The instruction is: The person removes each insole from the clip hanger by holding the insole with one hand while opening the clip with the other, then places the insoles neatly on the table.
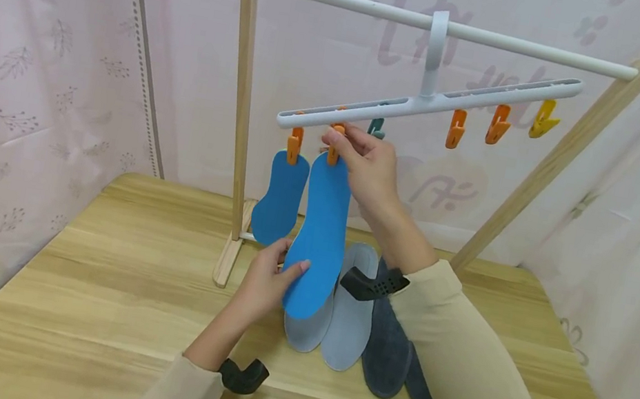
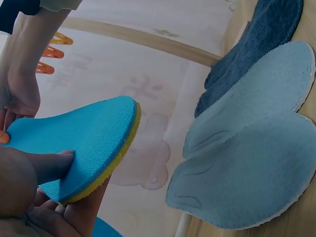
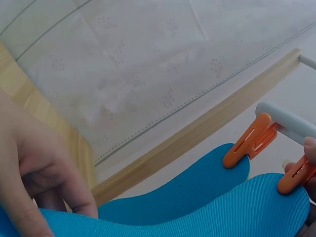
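Observation:
A blue insole (image 1: 323,228) with a yellow underside hangs upright below the white hanger (image 1: 365,112). My left hand (image 1: 266,282) pinches its lower part, thumb on the blue face and fingers behind. At its top, my right hand (image 1: 372,166) pinches an orange clip (image 1: 335,146), which overlaps the insole's upper edge. Just to the left, a second blue insole (image 1: 280,200) hangs from another orange clip (image 1: 293,146). In the right wrist view both clips (image 3: 247,140) sit over the insoles' ends.
Grey insoles (image 1: 347,329) and dark insoles (image 1: 387,350) lie on the wooden table (image 1: 90,303) beneath. The hanger tilts on the rack's white bar (image 1: 351,1). More clips hang along it: green (image 1: 376,127), orange (image 1: 498,124) and yellow (image 1: 544,120). Wooden posts (image 1: 241,103) flank it.

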The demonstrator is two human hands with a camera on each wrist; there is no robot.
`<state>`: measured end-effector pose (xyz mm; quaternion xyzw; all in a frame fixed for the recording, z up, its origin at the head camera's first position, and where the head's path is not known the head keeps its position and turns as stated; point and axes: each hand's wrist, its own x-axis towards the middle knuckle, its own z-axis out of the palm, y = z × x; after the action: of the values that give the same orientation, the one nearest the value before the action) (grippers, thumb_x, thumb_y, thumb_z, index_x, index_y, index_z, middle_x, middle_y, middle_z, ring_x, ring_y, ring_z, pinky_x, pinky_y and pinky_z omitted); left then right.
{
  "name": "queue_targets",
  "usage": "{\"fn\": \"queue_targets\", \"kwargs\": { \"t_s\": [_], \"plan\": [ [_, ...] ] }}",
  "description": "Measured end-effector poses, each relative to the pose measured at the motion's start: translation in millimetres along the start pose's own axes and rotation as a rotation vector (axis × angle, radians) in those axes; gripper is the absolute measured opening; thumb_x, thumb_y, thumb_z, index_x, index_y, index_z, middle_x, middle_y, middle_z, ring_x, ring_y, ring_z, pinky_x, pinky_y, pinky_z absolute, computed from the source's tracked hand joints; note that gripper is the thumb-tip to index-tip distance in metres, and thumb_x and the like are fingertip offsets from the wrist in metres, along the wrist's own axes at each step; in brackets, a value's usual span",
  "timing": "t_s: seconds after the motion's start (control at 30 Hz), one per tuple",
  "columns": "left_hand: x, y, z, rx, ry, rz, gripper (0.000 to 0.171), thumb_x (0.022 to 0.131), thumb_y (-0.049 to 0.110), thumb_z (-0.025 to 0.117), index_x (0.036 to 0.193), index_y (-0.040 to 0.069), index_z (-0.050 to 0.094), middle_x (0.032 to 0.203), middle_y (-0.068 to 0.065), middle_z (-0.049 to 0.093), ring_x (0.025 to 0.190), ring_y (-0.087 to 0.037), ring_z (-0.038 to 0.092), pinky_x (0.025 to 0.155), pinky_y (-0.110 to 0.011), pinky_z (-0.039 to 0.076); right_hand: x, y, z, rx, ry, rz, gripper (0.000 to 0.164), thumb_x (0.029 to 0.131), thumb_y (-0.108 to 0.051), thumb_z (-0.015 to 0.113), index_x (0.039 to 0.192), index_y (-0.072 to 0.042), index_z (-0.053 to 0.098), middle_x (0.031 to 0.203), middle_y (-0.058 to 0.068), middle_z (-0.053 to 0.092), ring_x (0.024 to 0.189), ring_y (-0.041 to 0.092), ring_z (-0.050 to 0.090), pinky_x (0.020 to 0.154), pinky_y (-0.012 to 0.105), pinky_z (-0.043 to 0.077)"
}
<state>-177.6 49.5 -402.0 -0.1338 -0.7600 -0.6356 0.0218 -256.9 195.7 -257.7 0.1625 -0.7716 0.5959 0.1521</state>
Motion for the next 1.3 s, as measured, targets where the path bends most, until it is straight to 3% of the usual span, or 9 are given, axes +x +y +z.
{"fn": "queue_targets", "kwargs": {
  "t_s": [0.27,0.6,0.83,1.07,1.3],
  "plan": [
    [0.1,-2.8,-1.8,0.035,-0.007,-0.016,0.034,0.094,0.015,0.061,0.123,-0.001,0.055,0.114,-0.019,0.064,0.101,-0.030,0.066,0.082,-0.040,0.056,4.2,-6.1,11.0,0.148,0.021,0.069,0.043,0.090,-0.034,0.063,0.128,-0.015,0.062,0.110,0.011,0.070,0.096,0.019,0.071,0.094,0.028,0.052],
    [1.2,-7.5,-9.5,0.087,0.015,-0.018,0.031,0.094,0.016,0.062,0.120,-0.001,0.057,0.110,-0.017,0.065,0.098,-0.028,0.065,0.083,-0.041,0.056,5.8,-19.1,29.8,0.128,0.028,0.070,0.041,0.091,-0.031,0.063,0.127,-0.012,0.063,0.108,0.008,0.071,0.097,0.024,0.070,0.088,0.027,0.055],
    [1.5,-16.5,-18.4,0.146,0.035,-0.067,0.031,0.094,0.014,0.061,0.121,-0.001,0.056,0.111,-0.018,0.064,0.101,-0.032,0.064,0.086,-0.045,0.054,8.0,-25.3,39.0,0.154,0.042,0.097,0.040,0.091,-0.031,0.062,0.127,-0.012,0.063,0.110,0.007,0.071,0.096,0.019,0.070,0.086,0.028,0.056],
    [-3.7,-29.2,-23.4,0.202,0.017,-0.096,0.027,0.094,0.014,0.061,0.116,-0.002,0.058,0.106,-0.017,0.065,0.096,-0.028,0.065,0.081,-0.043,0.055,7.2,-24.4,42.3,0.161,0.056,0.122,0.040,0.091,-0.030,0.062,0.128,-0.013,0.063,0.113,0.007,0.070,0.100,0.021,0.069,0.087,0.029,0.055],
    [-10.5,-41.5,-35.0,0.303,-0.022,-0.174,0.027,0.093,0.014,0.063,0.116,0.001,0.059,0.102,-0.015,0.065,0.090,-0.025,0.063,0.076,-0.040,0.053,6.9,-20.3,39.0,0.105,0.059,0.120,0.041,0.091,-0.031,0.062,0.128,-0.014,0.062,0.113,0.005,0.070,0.098,0.016,0.068,0.088,0.028,0.055]
  ]
}}
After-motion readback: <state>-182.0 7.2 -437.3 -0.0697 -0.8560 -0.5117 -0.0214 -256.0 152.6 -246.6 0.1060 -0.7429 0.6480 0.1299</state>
